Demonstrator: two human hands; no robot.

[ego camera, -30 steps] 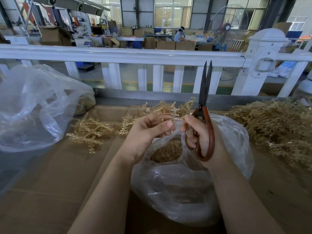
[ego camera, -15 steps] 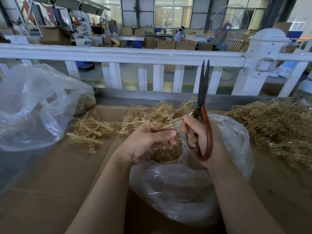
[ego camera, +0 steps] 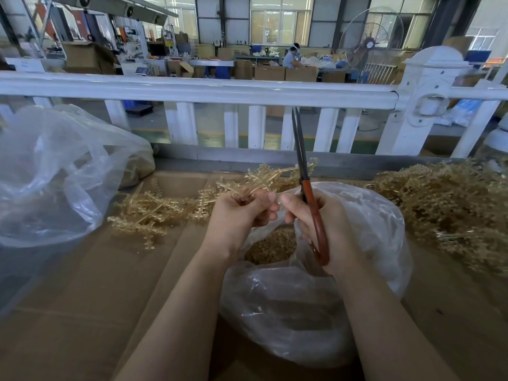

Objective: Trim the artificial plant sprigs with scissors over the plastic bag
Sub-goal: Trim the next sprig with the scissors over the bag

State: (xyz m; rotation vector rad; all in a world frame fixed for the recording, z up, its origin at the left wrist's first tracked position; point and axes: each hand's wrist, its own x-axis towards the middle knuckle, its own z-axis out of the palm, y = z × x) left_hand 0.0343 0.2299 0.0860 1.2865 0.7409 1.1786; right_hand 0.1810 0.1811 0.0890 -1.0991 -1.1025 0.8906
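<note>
Pale golden artificial plant sprigs [ego camera: 264, 178] of plastic are held up just above the mouth of the clear plastic bag [ego camera: 302, 306], a little to its left side. The stem ends of these sprigs are pinched in the grip of the left hand [ego camera: 242, 213], whose fingers are curled round them, and the branched tips are fanned out upward and to the right, away from the person. The tips are seen just to the left of the dark blades of the scissors with red-brown handles [ego camera: 310, 199], and whether they are touched by the blades cannot be told.

The scissors are held upright in the right hand [ego camera: 319, 224], whose grip is closed round the handles. The blades are pointed up toward the white railing [ego camera: 198, 88] and are drawn together, with almost no gap between them. The thumbs of both hands are brought close together over the bag opening.

Inside the bag a heap of small golden cut pieces [ego camera: 270, 244] is seen, directly below the two hands. The bag is placed on the brown cardboard-covered worktop [ego camera: 82, 298]. More loose sprigs [ego camera: 148, 213] of the same colour are laid on the worktop to the left of the left hand, and a large tangled pile of sprigs [ego camera: 450, 207] is laid at the right. A second clear plastic bag [ego camera: 52, 177] is found at the far left.
</note>
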